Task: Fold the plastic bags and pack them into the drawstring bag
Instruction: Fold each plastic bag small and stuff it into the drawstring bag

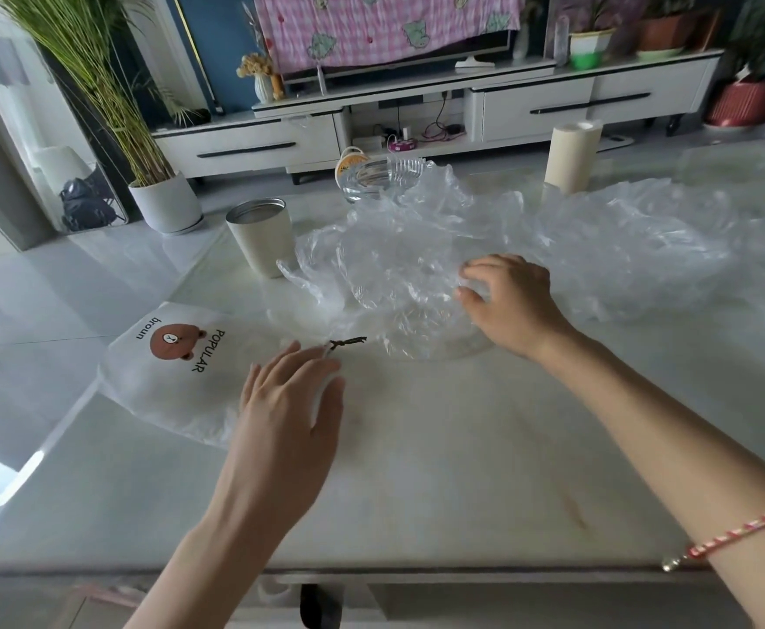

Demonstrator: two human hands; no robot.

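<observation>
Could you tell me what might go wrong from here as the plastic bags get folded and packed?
1. The plastic bags lie crumpled in one heap where the right hand curls into them, so several may lift together.
2. The heap touches the cup and reaches the bowl; a pull could tip or drag them.
3. The drawstring bag lies at the table edge under the left hand and may slide off.
</observation>
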